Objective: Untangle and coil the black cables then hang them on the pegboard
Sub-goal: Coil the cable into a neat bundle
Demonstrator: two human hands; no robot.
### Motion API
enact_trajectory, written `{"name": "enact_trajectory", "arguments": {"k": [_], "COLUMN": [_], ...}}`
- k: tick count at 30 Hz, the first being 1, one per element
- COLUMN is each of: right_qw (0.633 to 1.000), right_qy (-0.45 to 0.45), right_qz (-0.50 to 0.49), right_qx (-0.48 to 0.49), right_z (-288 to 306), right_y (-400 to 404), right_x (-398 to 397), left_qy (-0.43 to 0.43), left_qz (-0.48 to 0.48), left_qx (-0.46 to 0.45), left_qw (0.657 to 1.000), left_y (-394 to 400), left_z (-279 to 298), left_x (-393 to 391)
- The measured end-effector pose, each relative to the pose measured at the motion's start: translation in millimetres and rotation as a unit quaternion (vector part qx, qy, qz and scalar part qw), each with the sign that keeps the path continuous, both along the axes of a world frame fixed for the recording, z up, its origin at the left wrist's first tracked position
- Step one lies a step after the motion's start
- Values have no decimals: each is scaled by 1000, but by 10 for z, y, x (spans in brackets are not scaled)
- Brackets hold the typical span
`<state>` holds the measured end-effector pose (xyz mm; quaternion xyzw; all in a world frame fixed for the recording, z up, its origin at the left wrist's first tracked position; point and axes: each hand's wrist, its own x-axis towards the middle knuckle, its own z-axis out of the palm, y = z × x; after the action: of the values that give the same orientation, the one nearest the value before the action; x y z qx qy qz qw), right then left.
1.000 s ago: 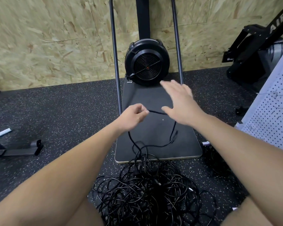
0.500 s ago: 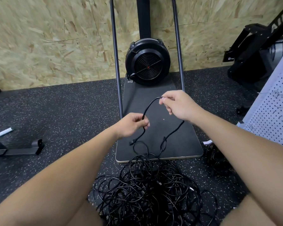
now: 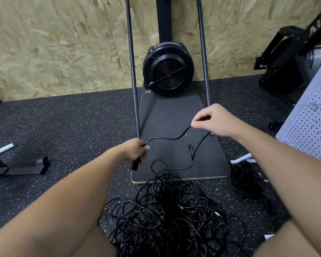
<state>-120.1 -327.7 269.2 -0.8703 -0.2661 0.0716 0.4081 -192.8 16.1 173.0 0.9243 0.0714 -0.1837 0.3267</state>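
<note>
The left hand (image 3: 137,150) grips one black cable (image 3: 167,138) near its plug end. The right hand (image 3: 212,120) pinches the same cable higher up. The cable sags between them and runs down into a big messy pile of cables (image 3: 167,216) on the floor (image 3: 72,127). A white pegboard (image 3: 311,123) leans on the right.

Glossy black plastic-sheathed cables (image 3: 167,217), speckled matt rubber floor (image 3: 72,123), rough wood chipboard wall (image 3: 54,43), smooth metal poles (image 3: 132,71)
</note>
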Motion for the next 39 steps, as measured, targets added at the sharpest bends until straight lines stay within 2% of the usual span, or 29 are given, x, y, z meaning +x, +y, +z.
{"name": "enact_trajectory", "arguments": {"k": [3,6,9,11,13,15,17,20,22,25,28,31,33,36,39], "right_qw": [998,990,977,972,973,981,990,997,999,1000,995,983,982,986,956], "right_qy": [-1,-13,-2,27,58,48,16,12,8,12,71,118,126,153,244], "right_qz": [23,51,115,163,185,176,138,74,27,6,34,61,36,-32,-105], "right_qx": [-67,-134,-181,-170,-124,-71,-20,25,37,20,-57,-130,-135,-55,125], "right_z": [-127,-198,-274,-236,-119,-25,-10,-64,-123,-199,-335,-557,-673,-731,-693], "right_y": [-6,20,150,276,354,395,400,346,327,280,191,83,48,-2,-8], "right_x": [41,14,-72,-168,-237,-271,-269,-246,-207,-134,-96,-49,-2,40,26], "left_qy": [11,-19,-21,-43,-63,-64,-62,-70,-62,-47,-42,-43,-50,-55,-58], "left_qz": [48,111,181,149,101,64,47,12,17,20,46,69,73,74,79], "left_qx": [-79,-157,-344,-402,-421,-425,-404,-321,-337,-402,-438,-447,-451,-467,-485], "left_qw": [996,981,921,902,899,900,912,944,939,914,897,891,888,880,869], "left_y": [-82,-241,-505,-669,-812,-931,-1003,-1017,-1026,-1014,-956,-935,-946,-967,-991], "left_z": [53,193,396,466,489,512,536,575,621,708,752,810,834,856,879], "left_x": [-17,34,88,91,61,17,-14,-65,-95,-113,-98,-106,-118,-126,-130]}}
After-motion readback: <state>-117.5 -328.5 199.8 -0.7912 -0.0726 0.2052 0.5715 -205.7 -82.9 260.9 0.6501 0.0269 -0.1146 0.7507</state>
